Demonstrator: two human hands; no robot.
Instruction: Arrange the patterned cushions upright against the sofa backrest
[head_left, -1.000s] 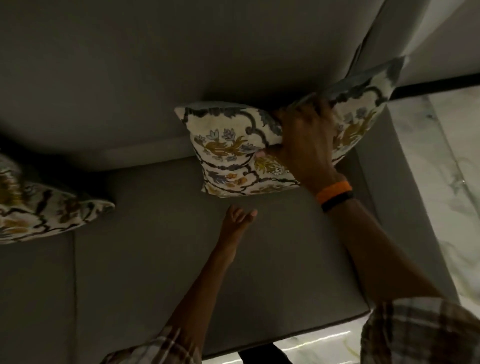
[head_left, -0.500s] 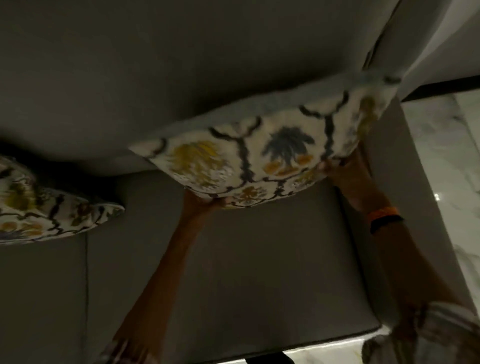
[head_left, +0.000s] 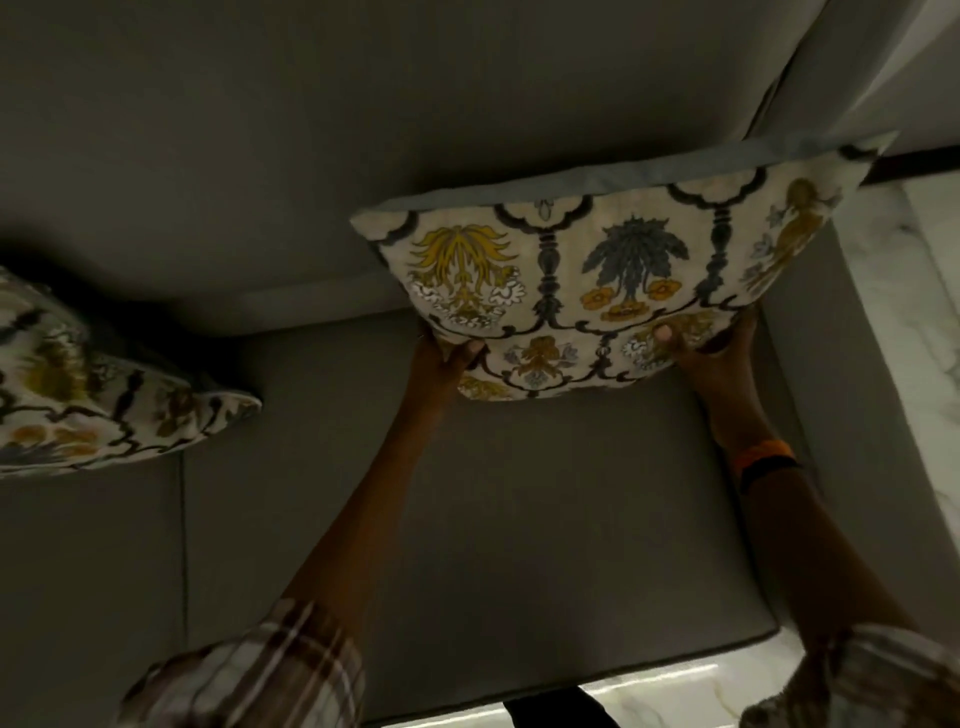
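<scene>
Letting go too soon looks like the main risk: the cushion is gripped only along its lower edge, so its broad patterned face stands above both hands with nothing steadying the top. If its base is set down too far out from the sofa backrest, I judge it would tip forward toward the person, or slump flat on the seat. An uneven release could also leave it askew, since its top edge already slopes a little, higher above the right hand. Whether the bottom edge touches the seat yet cannot be told.

The left hand is closed on the cushion's lower left corner, thumb on the front face, fingers hidden behind. The right hand is closed on the lower right part in the same way, its thumb pressing the fabric. Both forearms reach forward and slightly up from plaid sleeves, roughly parallel; the right wrist carries an orange and black band.

The cushion sits just beyond the fingers, close before the backrest. A second cushion leans well off to the left of the left hand.
</scene>
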